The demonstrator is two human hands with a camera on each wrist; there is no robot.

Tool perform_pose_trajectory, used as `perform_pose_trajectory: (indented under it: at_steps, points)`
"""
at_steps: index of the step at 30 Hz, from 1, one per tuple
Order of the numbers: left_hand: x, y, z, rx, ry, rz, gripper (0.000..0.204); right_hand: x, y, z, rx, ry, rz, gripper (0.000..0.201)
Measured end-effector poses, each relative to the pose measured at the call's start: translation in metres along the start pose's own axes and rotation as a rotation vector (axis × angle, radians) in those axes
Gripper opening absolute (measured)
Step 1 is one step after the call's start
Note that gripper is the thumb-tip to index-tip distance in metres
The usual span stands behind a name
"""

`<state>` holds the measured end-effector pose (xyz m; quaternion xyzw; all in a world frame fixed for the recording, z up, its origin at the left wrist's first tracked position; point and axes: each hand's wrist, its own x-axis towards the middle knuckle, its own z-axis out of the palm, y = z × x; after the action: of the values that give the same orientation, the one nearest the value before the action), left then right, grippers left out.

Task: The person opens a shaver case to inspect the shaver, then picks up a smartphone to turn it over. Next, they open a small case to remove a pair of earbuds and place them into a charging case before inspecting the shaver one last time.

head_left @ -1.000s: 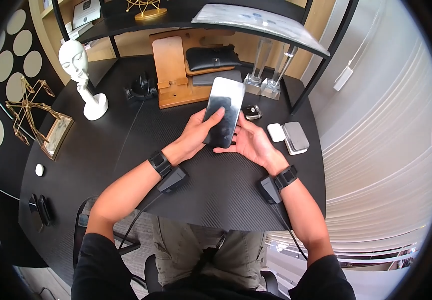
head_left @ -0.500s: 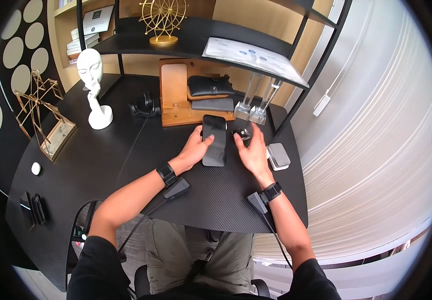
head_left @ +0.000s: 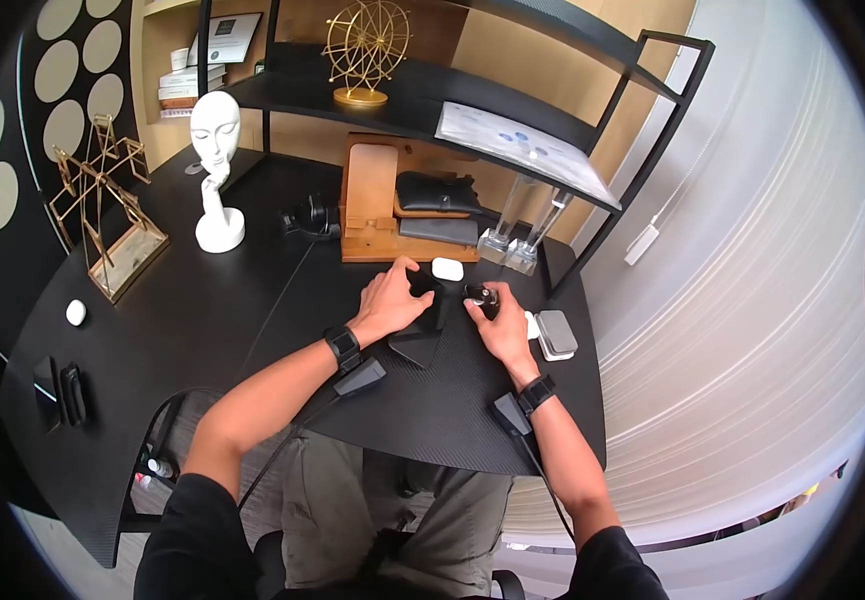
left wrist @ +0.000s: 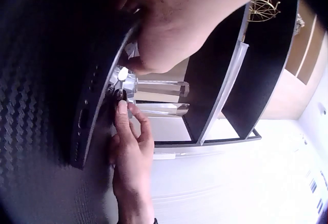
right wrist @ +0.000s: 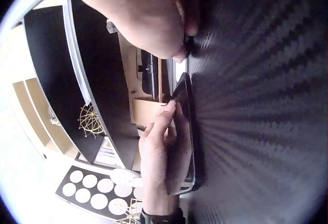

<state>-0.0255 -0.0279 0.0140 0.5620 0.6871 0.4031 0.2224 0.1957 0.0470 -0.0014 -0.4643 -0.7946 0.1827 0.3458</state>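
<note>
A dark smartphone (head_left: 414,350) lies screen up, close over the black desk, with its port edge facing me in the left wrist view. My left hand (head_left: 390,303) is over its screen, thumb and index finger spread apart. In the right wrist view the left fingertips (right wrist: 170,106) are right at the screen, which mirrors the hand. My right hand (head_left: 504,330) pinches a small black-and-silver object (head_left: 482,295) that resembles a key fob, between thumb and fingers. Just beyond the phone's far end sits a white earbud case (head_left: 447,269).
Behind the hands stands a wooden desk stand (head_left: 367,200) with a black pouch (head_left: 437,193). Crystal pillars (head_left: 522,240) rise under the black shelf (head_left: 412,105). A stacked grey-and-white box (head_left: 556,335) is right of the right hand. A white face statue (head_left: 216,170) stands at left.
The phone has come down from both hands to the desk, and the left hand has shifted over it. The right hand has left the phone and taken the small black-and-silver object. The head view has tilted up.
</note>
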Motion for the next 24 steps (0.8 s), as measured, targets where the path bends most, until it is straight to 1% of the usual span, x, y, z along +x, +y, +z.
perform_pose_trajectory:
  at_steps: [1,2,4,5,6,8,9,10,12,13,15,16,18,19,20,22,23,24]
  points:
    - [-0.002,0.000,0.001,0.112,0.055,0.031,0.065,0.000,0.001,0.000,0.064,-0.012,0.008,0.053]
    - [-0.003,-0.001,0.001,0.114,0.059,0.030,0.065,-0.001,0.004,0.001,0.066,-0.014,0.004,0.053]
    - [-0.003,0.000,-0.001,0.171,0.048,0.050,0.066,-0.002,0.004,0.002,0.093,0.046,-0.072,0.065]
    - [-0.003,0.002,-0.003,0.184,0.041,0.047,0.061,-0.001,0.003,0.002,0.117,0.047,-0.038,0.075]
    - [0.000,0.002,-0.003,0.193,0.037,0.051,0.061,0.001,0.005,0.003,0.125,0.053,-0.034,0.075]
    - [-0.001,-0.002,0.005,0.301,0.103,0.132,0.055,-0.002,0.012,0.005,0.164,0.046,-0.048,0.075]
    - [0.000,-0.005,0.007,0.303,0.095,0.124,0.051,-0.001,0.016,0.007,0.181,0.070,-0.062,0.071]
    - [0.000,-0.003,0.007,0.283,0.122,0.162,0.050,0.000,0.013,0.005,0.355,0.009,0.019,0.069]
    - [-0.005,0.006,0.002,0.190,0.055,0.092,0.041,0.001,0.013,0.007,0.446,0.002,0.053,0.056]
    - [-0.003,0.007,0.002,0.202,0.060,0.096,0.041,0.002,0.005,0.005,0.457,0.007,0.048,0.056]
    - [-0.003,0.003,0.008,-0.039,0.011,0.156,0.028,-0.003,-0.004,-0.001,0.869,-0.160,0.026,0.041]
    - [-0.002,0.000,0.013,-0.029,-0.004,0.151,0.028,-0.008,-0.009,-0.002,0.880,-0.154,0.042,0.041]
    - [0.002,-0.001,0.021,-0.437,-0.086,0.273,0.021,-0.012,-0.018,-0.004,0.927,-0.307,0.056,0.034]
    - [0.004,-0.005,0.027,-0.561,-0.122,0.334,0.023,-0.012,-0.017,0.003,0.980,-0.313,-0.004,0.035]
    - [0.003,-0.005,0.023,-0.566,-0.189,0.307,0.027,-0.012,-0.019,0.007,1.045,-0.328,-0.010,0.041]
    - [0.002,-0.002,0.024,-0.530,-0.222,0.288,0.030,-0.011,-0.021,0.003,1.145,-0.449,0.088,0.046]
    - [0.001,-0.003,0.026,-0.576,-0.209,0.324,0.031,-0.010,-0.024,0.005,1.110,-0.463,0.134,0.053]
    - [0.000,-0.006,0.030,-0.593,-0.203,0.295,0.031,-0.013,-0.023,0.005,1.104,-0.487,0.161,0.053]
